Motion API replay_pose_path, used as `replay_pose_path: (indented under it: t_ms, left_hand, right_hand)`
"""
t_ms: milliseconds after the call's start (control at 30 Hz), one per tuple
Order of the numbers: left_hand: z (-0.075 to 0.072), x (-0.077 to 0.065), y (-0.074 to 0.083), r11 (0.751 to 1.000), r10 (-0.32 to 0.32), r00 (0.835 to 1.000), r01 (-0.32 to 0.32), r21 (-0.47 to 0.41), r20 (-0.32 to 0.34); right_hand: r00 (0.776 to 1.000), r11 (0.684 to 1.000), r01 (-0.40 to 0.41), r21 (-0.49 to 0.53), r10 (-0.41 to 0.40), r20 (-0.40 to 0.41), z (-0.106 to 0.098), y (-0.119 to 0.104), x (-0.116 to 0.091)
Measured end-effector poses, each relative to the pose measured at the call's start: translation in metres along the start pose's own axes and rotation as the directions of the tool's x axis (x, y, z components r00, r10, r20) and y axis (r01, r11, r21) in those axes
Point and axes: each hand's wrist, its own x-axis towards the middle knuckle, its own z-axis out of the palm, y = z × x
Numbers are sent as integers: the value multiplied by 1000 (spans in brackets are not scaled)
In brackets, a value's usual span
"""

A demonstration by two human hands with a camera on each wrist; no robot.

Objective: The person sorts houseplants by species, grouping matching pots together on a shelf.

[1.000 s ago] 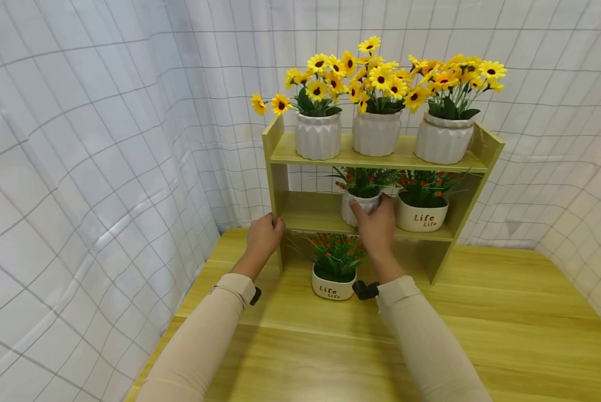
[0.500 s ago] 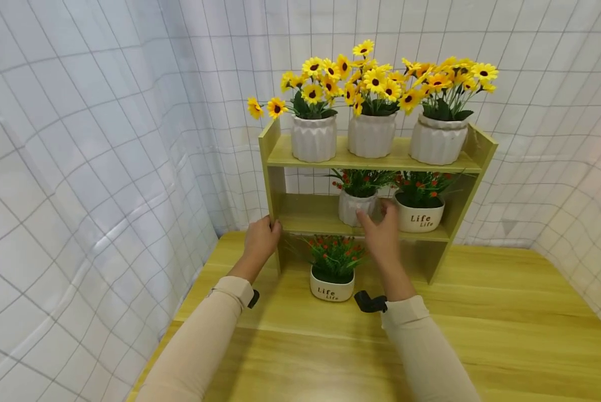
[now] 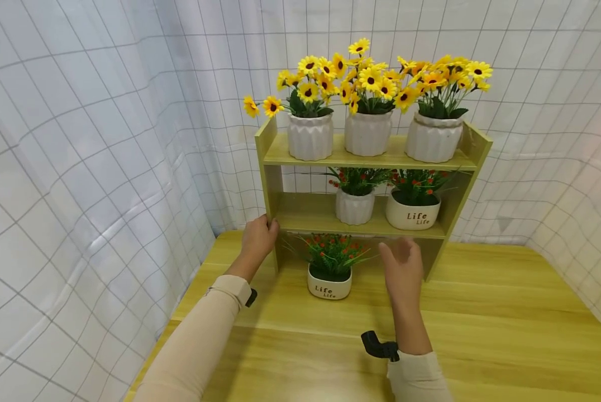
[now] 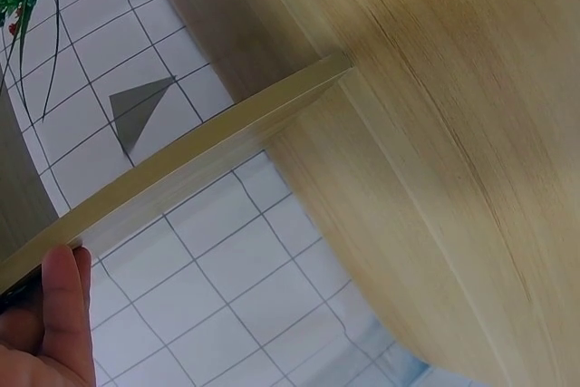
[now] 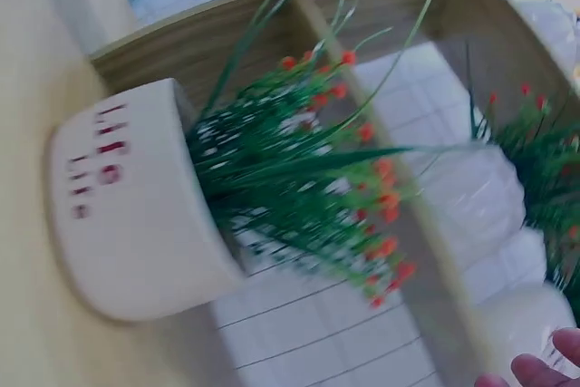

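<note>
A small wooden shelf (image 3: 305, 211) stands on the table in the head view. My left hand (image 3: 258, 241) grips the front edge of its left side panel, thumb and fingers also showing in the left wrist view (image 4: 59, 314). My right hand (image 3: 403, 273) is in front of the shelf's lower right, fingers spread a little, holding nothing. Above it, a white ribbed flowerpot (image 3: 354, 209) with red-flowered greenery sits mid-tier, left of an oval "Life" flowerpot (image 3: 412, 216). Another "Life" flowerpot (image 3: 329, 286) stands below, at the shelf's front; the right wrist view shows it large.
Three white ribbed flowerpots (image 3: 310, 138) with yellow sunflowers line the top tier. A grid-patterned white curtain (image 3: 104, 139) hangs behind and beside the wooden table (image 3: 491, 312). Bare board lies left of the ribbed pot on the middle tier.
My right hand has let go of the ribbed flowerpot on the middle tier and drawn back, down and to the right. The left hand keeps its grip on the shelf.
</note>
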Motion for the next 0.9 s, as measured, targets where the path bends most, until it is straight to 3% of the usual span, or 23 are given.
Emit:
replay_pose_path:
  t_ms: [200,433,700,900]
  left_hand:
    - [-1,1,0,1000,-5,1000,5,8,0]
    - [-1,0,0,1000,-5,1000,5,-1,0]
    - [0,1,-2,1000,3,1000,-3,9,-17]
    - [2,2,-2,1000,-4,1000,5,14,-20]
  right_hand:
    - [998,998,-52,-30,53,24,0,32,-15]
    - [985,987,-102,-124,117,122,24,61,-36]
    - [982,978,-62,-201,96,164,58,75,-54]
    - [987,987,-64,-146,84,138,72,85,-58]
